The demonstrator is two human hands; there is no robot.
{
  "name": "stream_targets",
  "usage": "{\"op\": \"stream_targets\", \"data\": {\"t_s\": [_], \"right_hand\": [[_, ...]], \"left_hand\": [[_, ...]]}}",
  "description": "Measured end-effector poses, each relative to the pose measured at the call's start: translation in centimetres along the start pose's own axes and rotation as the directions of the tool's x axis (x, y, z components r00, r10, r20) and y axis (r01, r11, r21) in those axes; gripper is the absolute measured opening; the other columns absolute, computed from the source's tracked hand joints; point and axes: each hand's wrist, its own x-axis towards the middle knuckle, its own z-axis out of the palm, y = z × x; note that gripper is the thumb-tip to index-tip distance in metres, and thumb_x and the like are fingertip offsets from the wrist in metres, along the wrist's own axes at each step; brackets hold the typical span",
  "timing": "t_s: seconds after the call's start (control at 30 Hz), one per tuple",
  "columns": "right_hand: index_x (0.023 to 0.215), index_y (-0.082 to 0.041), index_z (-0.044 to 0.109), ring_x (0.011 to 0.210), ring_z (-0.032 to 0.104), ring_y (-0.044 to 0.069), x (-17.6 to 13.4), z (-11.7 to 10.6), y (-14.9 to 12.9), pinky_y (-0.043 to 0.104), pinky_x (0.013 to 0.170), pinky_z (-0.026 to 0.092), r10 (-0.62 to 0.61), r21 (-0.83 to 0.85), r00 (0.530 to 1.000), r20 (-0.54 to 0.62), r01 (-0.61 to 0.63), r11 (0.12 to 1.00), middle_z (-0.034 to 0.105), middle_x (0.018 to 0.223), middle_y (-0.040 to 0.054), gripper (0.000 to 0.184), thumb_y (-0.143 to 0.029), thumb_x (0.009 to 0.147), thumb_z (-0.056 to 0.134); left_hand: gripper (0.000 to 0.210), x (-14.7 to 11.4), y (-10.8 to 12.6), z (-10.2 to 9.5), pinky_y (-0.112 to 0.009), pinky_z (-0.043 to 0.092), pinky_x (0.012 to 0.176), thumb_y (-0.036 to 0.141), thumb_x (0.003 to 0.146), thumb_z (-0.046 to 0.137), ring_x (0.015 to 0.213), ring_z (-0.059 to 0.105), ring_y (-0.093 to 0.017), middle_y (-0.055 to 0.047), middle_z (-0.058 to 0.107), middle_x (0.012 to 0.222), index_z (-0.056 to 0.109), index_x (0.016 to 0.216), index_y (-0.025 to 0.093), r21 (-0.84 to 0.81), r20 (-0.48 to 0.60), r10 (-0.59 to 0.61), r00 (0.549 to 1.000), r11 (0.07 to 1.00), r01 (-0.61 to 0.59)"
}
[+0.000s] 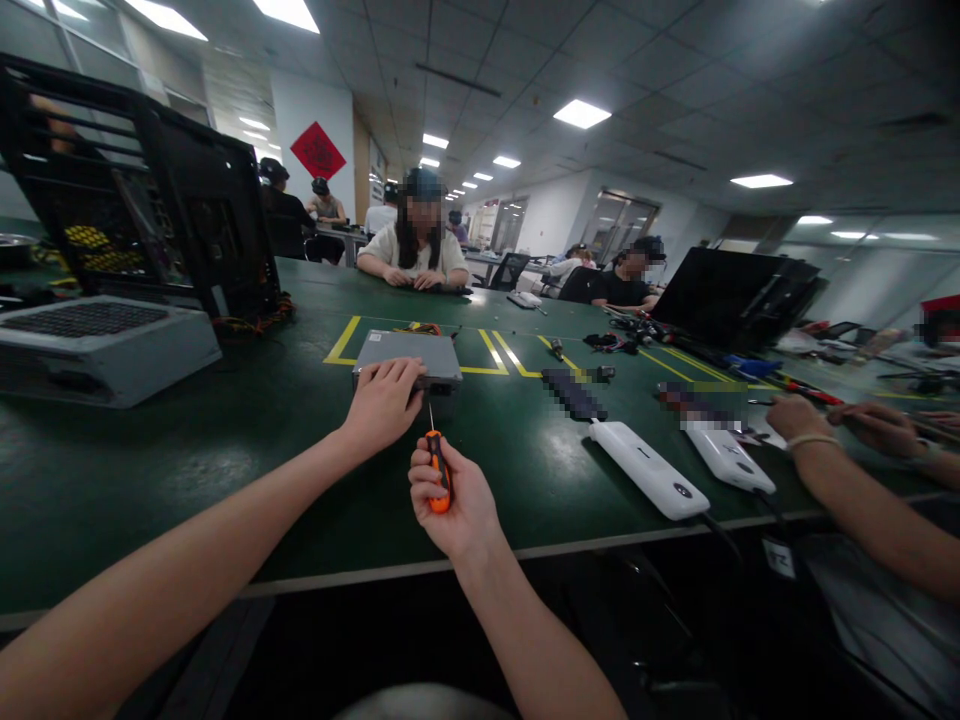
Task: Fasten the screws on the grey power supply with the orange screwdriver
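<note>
A grey metal computer power supply (409, 352) lies on the green table in front of me. My left hand (386, 405) grips its near left side, with the fingers laid over the top edge. An orange and black screwdriver (439, 475) is closed in my right hand (454, 500). Its thin shaft points up and away, and the tip is close to the near face of the power supply. Whether the tip touches a screw there I cannot tell. Coloured wires come out behind the unit.
A larger grey power supply (105, 350) and an open black computer case (142, 200) stand at left. White power banks (649, 468) with cables lie at right, near a co-worker's hands (806, 420). Yellow tape (491, 352) marks the green table (300, 480). Another person sits opposite.
</note>
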Motion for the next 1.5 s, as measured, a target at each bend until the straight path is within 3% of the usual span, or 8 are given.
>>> {"op": "stream_targets", "data": {"t_s": [0.27, 0.47, 0.67, 0.83, 0.97, 1.2, 1.33, 1.5], "right_hand": [[0.080, -0.011, 0.047, 0.043, 0.036, 0.000, 0.15, 0.06, 0.33, 0.007, 0.032, 0.025, -0.022, 0.016, 1.000, -0.008, 0.022, 1.000, 0.046, 0.066, -0.0010, 0.023, -0.028, 0.091, 0.037], [0.088, -0.011, 0.049, 0.042, 0.035, 0.000, -0.01, 0.30, 0.30, 0.006, 0.033, 0.028, 0.010, 0.025, 1.000, 0.023, -0.010, 1.000, 0.045, 0.064, -0.0019, 0.029, -0.030, 0.094, 0.028], [0.080, -0.013, 0.046, 0.042, 0.035, 0.000, -0.09, 0.54, 0.47, 0.006, 0.032, 0.026, -0.014, 0.047, 1.000, 0.005, 0.014, 0.999, 0.045, 0.067, -0.0014, 0.023, -0.029, 0.092, 0.036], [0.089, -0.012, 0.049, 0.042, 0.034, 0.001, -0.03, 0.55, 0.58, 0.007, 0.032, 0.029, 0.009, 0.016, 0.999, 0.031, -0.010, 1.000, 0.043, 0.064, -0.0027, 0.028, -0.029, 0.094, 0.029], [0.087, -0.011, 0.047, 0.043, 0.035, 0.001, -0.01, 0.55, 0.61, 0.008, 0.031, 0.027, -0.010, 0.033, 1.000, 0.008, 0.010, 0.999, 0.045, 0.068, -0.0008, 0.026, -0.033, 0.092, 0.034], [0.086, -0.011, 0.048, 0.043, 0.036, 0.000, -0.04, 0.42, 0.49, 0.006, 0.033, 0.031, 0.010, 0.067, 0.999, 0.041, -0.012, 0.998, 0.042, 0.066, -0.0020, 0.027, -0.027, 0.094, 0.027], [0.087, -0.010, 0.047, 0.044, 0.036, 0.001, 0.10, 0.38, 0.50, 0.007, 0.032, 0.030, 0.019, 0.064, 1.000, 0.019, -0.020, 0.998, 0.043, 0.068, -0.0006, 0.026, -0.032, 0.092, 0.034], [0.085, -0.010, 0.047, 0.045, 0.037, 0.000, -0.06, 0.48, 0.48, 0.006, 0.033, 0.030, -0.002, 0.084, 1.000, 0.027, 0.000, 0.996, 0.044, 0.069, -0.0006, 0.023, -0.027, 0.093, 0.033]], "left_hand": [[0.025, -0.12, 0.09, -0.22, -0.041, 0.030, 0.089, 0.024, 0.082, 0.043, 0.110, 0.047, -0.025, -0.006, 0.054, 0.120, 0.050, 0.106, 0.022, 0.002, -0.016, -0.022, 1.000, 1.000, 0.022], [0.026, -0.03, 0.08, -0.04, -0.041, 0.029, 0.091, 0.024, 0.081, 0.043, 0.110, 0.047, -0.025, -0.007, 0.055, 0.119, 0.050, 0.106, 0.022, -0.013, -0.017, -0.034, 0.999, 0.999, 0.034], [0.026, -0.02, 0.02, 0.02, -0.041, 0.028, 0.091, 0.023, 0.082, 0.043, 0.109, 0.047, -0.025, -0.007, 0.055, 0.119, 0.050, 0.106, 0.022, -0.018, -0.023, -0.030, 0.999, 0.999, 0.030], [0.024, 0.01, -0.11, 0.14, -0.041, 0.028, 0.090, 0.023, 0.082, 0.043, 0.109, 0.047, -0.025, -0.006, 0.055, 0.119, 0.050, 0.105, 0.022, -0.009, -0.032, -0.022, 0.999, 1.000, 0.022], [0.025, -0.02, -0.08, 0.09, -0.041, 0.029, 0.090, 0.023, 0.081, 0.043, 0.108, 0.047, -0.025, -0.007, 0.055, 0.118, 0.050, 0.105, 0.021, -0.014, -0.026, -0.023, 0.999, 1.000, 0.022], [0.025, -0.04, -0.09, 0.09, -0.041, 0.028, 0.091, 0.023, 0.081, 0.044, 0.109, 0.047, -0.025, -0.006, 0.055, 0.118, 0.049, 0.105, 0.022, -0.011, -0.032, -0.026, 0.999, 1.000, 0.026], [0.025, -0.05, 0.01, 0.02, -0.041, 0.028, 0.090, 0.024, 0.081, 0.044, 0.108, 0.047, -0.025, -0.006, 0.055, 0.117, 0.050, 0.105, 0.021, -0.008, -0.031, -0.024, 0.999, 1.000, 0.024], [0.024, -0.01, 0.04, 0.00, -0.040, 0.029, 0.089, 0.023, 0.081, 0.044, 0.107, 0.048, -0.024, -0.006, 0.055, 0.118, 0.050, 0.105, 0.021, 0.011, -0.032, -0.018, 0.999, 1.000, 0.018]]}}
